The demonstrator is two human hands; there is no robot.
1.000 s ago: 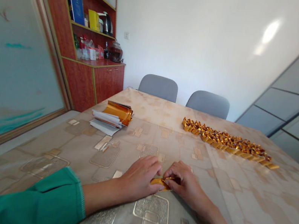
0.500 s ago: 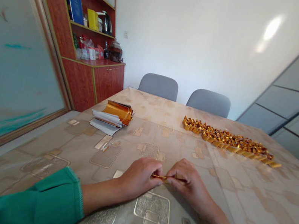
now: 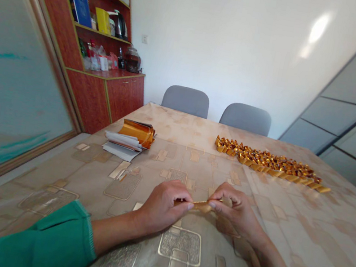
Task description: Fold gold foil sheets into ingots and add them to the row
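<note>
Between my two hands runs a narrow piece of folded gold foil paper (image 3: 201, 203), held just above the tabletop. My left hand (image 3: 166, 202) pinches one end between thumb and fingers. The other end sits in the pinch of my right hand (image 3: 233, 209). Both sets of fingers cover much of the piece, so its full shape is hidden. Far to the left lies a stack of gold and white paper sheets (image 3: 131, 140), curled at the edges. Rows of folded gold paper pieces (image 3: 271, 164) stand side by side on the right of the table.
A patterned plastic cloth covers the table (image 3: 285, 229). Two grey chairs (image 3: 186, 100) (image 3: 246, 117) stand at the far edge. A red-brown cabinet (image 3: 103, 89) with bottles and boxes is at the back left, beside a frosted glass door (image 3: 19, 79).
My hands have moved apart a little, with the right going further right, so more of the gold piece shows between them. The view has shifted slightly.
</note>
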